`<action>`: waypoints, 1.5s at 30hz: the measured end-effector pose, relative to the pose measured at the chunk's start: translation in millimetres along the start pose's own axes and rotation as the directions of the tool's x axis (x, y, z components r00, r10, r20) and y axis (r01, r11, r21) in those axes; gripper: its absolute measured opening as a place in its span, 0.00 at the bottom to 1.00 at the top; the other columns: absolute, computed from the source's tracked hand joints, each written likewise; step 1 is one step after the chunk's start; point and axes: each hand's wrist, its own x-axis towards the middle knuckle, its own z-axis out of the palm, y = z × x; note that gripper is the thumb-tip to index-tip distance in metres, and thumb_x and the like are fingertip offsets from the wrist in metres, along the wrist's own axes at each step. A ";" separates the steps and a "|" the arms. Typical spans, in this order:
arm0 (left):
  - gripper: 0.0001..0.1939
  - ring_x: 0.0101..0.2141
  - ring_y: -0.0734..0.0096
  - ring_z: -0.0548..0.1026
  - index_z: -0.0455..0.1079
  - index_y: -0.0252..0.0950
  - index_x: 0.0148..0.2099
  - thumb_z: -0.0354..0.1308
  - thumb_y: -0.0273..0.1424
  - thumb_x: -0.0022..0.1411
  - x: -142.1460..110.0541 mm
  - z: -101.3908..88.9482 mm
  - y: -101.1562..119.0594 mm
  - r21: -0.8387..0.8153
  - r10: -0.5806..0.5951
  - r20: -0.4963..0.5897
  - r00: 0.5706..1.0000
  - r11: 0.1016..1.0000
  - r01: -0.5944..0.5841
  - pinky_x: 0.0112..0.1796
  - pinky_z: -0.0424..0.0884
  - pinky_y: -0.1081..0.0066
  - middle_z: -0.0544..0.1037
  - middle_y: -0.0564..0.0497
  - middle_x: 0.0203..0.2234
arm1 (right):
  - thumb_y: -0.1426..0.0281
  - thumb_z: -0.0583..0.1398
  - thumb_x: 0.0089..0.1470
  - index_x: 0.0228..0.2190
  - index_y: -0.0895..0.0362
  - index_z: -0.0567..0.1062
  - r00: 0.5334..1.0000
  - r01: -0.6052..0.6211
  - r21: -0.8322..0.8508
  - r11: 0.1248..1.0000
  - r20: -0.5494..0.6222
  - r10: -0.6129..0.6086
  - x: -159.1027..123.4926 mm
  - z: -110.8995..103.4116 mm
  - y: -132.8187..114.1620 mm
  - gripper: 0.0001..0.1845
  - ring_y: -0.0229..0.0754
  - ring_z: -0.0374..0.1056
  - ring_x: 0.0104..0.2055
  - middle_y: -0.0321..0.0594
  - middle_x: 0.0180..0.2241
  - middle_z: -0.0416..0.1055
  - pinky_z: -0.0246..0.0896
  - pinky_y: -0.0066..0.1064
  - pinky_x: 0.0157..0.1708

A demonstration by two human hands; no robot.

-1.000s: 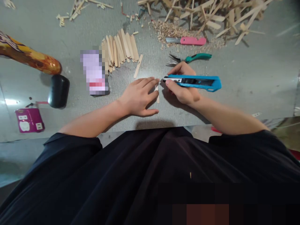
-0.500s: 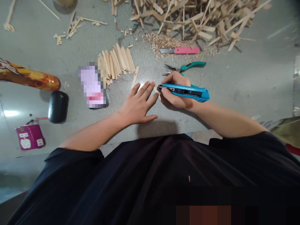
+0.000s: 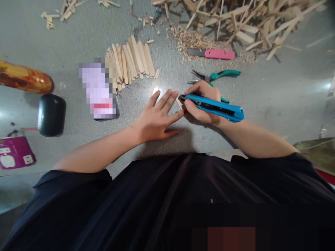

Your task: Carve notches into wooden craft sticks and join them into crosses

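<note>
My right hand (image 3: 200, 113) is wrapped round a blue utility knife (image 3: 220, 107), its black tip pointing left. That tip is at a small wooden craft stick (image 3: 179, 103) on the table, mostly hidden by my fingers. My left hand (image 3: 155, 120) lies palm down with its fingers spread, fingertips at the stick near the knife tip. Whether they press on it I cannot tell. Another craft stick (image 3: 155, 82) with a slot near its end lies just beyond my left hand. Green-handled pliers (image 3: 225, 74) rest behind my right hand, partly covered by it.
A row of craft sticks (image 3: 133, 61) lies beside a blurred phone (image 3: 96, 90). Behind are a pink-handled knife (image 3: 220, 54), wood shavings (image 3: 192, 39) and a large stick pile (image 3: 243, 21). At left are an orange tube (image 3: 26, 77), a black case (image 3: 51, 115) and a purple box (image 3: 17, 153).
The view has shifted, so the things at left sit further left. My left fingers are spread wider, with one reaching closer to my right hand. The knife's back end has tilted slightly towards me.
</note>
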 end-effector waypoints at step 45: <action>0.41 0.86 0.14 0.56 0.75 0.44 0.81 0.74 0.55 0.75 4.4 -14.0 10.0 -0.001 -0.014 0.109 0.994 1.000 0.014 0.81 0.55 0.17 0.56 0.31 0.89 | 0.71 0.63 0.69 0.48 0.43 0.74 0.921 0.384 -0.278 0.880 0.047 -0.387 -3.3 5.6 -5.3 0.10 0.45 0.76 0.27 0.32 0.31 0.79 0.73 0.38 0.27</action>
